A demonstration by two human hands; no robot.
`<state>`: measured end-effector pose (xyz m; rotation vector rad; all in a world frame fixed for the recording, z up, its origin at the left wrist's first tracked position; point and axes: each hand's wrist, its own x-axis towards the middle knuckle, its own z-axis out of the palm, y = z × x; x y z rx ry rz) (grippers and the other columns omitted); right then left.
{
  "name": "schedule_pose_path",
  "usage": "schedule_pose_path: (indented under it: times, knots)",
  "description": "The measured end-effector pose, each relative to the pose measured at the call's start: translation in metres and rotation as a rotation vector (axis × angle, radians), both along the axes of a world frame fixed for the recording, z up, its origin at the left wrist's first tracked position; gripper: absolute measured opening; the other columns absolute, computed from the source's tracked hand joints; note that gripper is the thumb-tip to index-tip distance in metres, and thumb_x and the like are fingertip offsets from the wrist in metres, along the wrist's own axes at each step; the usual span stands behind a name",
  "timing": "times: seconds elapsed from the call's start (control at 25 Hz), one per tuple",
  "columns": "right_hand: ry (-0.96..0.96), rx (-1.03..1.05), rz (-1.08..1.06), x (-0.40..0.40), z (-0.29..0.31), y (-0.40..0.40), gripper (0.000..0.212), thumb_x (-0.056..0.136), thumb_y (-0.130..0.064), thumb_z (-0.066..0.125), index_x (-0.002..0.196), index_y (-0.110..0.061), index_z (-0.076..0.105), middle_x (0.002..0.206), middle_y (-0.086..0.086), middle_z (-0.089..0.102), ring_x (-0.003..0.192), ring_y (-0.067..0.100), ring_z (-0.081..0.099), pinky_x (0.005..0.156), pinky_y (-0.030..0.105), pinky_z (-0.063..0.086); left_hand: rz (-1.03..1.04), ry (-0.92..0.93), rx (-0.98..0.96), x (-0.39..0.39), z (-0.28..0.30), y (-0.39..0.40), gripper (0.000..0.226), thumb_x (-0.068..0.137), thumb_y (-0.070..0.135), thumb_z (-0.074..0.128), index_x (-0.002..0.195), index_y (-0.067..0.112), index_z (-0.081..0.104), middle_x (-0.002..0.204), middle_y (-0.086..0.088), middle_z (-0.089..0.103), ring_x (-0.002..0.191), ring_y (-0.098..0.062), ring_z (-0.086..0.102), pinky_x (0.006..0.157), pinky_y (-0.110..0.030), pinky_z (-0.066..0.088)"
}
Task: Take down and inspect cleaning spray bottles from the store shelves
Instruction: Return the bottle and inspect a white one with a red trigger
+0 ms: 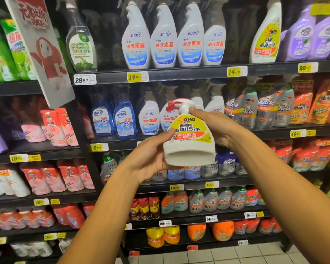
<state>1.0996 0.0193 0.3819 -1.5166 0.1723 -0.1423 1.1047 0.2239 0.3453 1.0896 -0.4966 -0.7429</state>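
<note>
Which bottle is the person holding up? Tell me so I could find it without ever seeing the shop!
Look at the middle of the big black shelves full of cleaners. In front of them, the left hand cups the base and the right hand grips the side of the held bottle. It is white with a yellow OMO label and a red-and-white trigger, tilted so its underside shows, unlike the upright shelved bottles.

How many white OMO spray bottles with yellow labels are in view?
2. One bottle is held between the left hand and right hand; another stands on the top shelf, right. Others may be hidden behind.
</note>
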Motion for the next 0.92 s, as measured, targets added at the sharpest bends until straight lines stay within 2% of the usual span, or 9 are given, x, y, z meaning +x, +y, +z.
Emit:
schedule_pose_path:
  times: [0.12,0.2,0.28,0.36,0.52,0.64,0.72,0.84,0.92]
  knots:
    - [-0.080,-0.137,0.055,-0.001,0.000,-0.005,0.030,0.091,-0.040,0.067,0.107,-0.014,0.070,0.100,0.012,0.076,0.094,0.029,0.072,0.080,0.040,0.058,0.056,-0.138,0.103,0.005,-0.014,0.002,0.044,0.084,0.027,0.067,0.126,0.015,0.060,0.123,-0.011,0.069,0.112,-0.026,0.066,0.086,-0.046,0.059]
    - [-0.154,-0.196,0.116,-0.004,-0.003,-0.009,0.023,0.093,-0.035,0.066,0.111,-0.021,0.067,0.097,0.007,0.076,0.088,0.024,0.073,0.075,0.036,0.056,0.090,-0.204,0.175,0.009,-0.026,0.002,0.045,0.083,0.023,0.067,0.127,0.022,0.058,0.120,-0.009,0.070,0.111,-0.025,0.067,0.093,-0.047,0.055]
    - [-0.216,-0.230,0.158,-0.008,-0.007,-0.010,0.026,0.094,-0.028,0.066,0.119,-0.024,0.063,0.101,0.005,0.077,0.090,0.023,0.074,0.076,0.037,0.058,0.089,-0.230,0.177,0.012,-0.034,0.002,0.049,0.084,0.017,0.066,0.131,0.024,0.053,0.121,-0.010,0.070,0.113,-0.028,0.066,0.096,-0.046,0.053]
    - [-0.273,-0.235,0.190,-0.011,-0.010,-0.008,0.029,0.095,-0.022,0.064,0.124,-0.023,0.061,0.105,0.006,0.076,0.096,0.025,0.074,0.082,0.039,0.060,0.078,-0.255,0.136,0.014,-0.039,0.001,0.054,0.083,0.012,0.067,0.133,0.022,0.050,0.122,-0.011,0.069,0.114,-0.028,0.066,0.090,-0.039,0.056]
    - [-0.354,-0.201,0.186,-0.012,-0.014,-0.007,0.033,0.094,-0.019,0.062,0.127,-0.016,0.061,0.108,0.007,0.076,0.100,0.026,0.073,0.082,0.038,0.061,0.156,-0.460,0.240,0.011,-0.041,-0.007,0.069,0.070,0.020,0.084,0.128,0.028,0.048,0.116,0.004,0.072,0.108,-0.015,0.068,0.082,-0.025,0.057]
    - [-0.425,-0.220,0.205,-0.015,-0.005,-0.007,0.040,0.086,-0.020,0.066,0.126,-0.016,0.060,0.110,0.004,0.075,0.103,0.023,0.071,0.083,0.036,0.059,0.292,-0.580,0.252,0.015,-0.038,-0.015,0.062,0.072,0.005,0.083,0.119,0.032,0.051,0.106,0.008,0.073,0.100,-0.008,0.069,0.078,-0.020,0.056]
    - [-0.496,-0.308,0.241,-0.019,0.005,-0.007,0.041,0.082,-0.023,0.070,0.122,-0.022,0.061,0.111,-0.002,0.074,0.103,0.014,0.070,0.081,0.026,0.056,0.397,-0.678,0.280,0.023,-0.031,-0.020,0.062,0.074,-0.006,0.078,0.115,0.033,0.053,0.105,0.010,0.071,0.097,-0.005,0.068,0.078,-0.017,0.054]
    - [-0.630,-0.500,0.226,-0.026,0.020,-0.005,0.044,0.082,-0.020,0.078,0.121,-0.030,0.059,0.117,-0.008,0.071,0.108,0.010,0.067,0.087,0.024,0.054,0.494,-0.819,0.284,0.040,-0.015,-0.028,0.063,0.076,-0.010,0.072,0.112,0.039,0.055,0.105,0.014,0.068,0.096,0.003,0.065,0.077,-0.009,0.050]
    - [-0.733,-0.668,0.205,-0.028,0.023,-0.003,0.050,0.081,-0.016,0.079,0.119,-0.039,0.059,0.117,-0.020,0.068,0.109,0.004,0.064,0.089,0.018,0.051,0.578,-0.916,0.254,0.052,-0.004,-0.033,0.062,0.076,-0.014,0.068,0.105,0.040,0.061,0.101,0.018,0.068,0.093,0.005,0.063,0.077,-0.008,0.049]
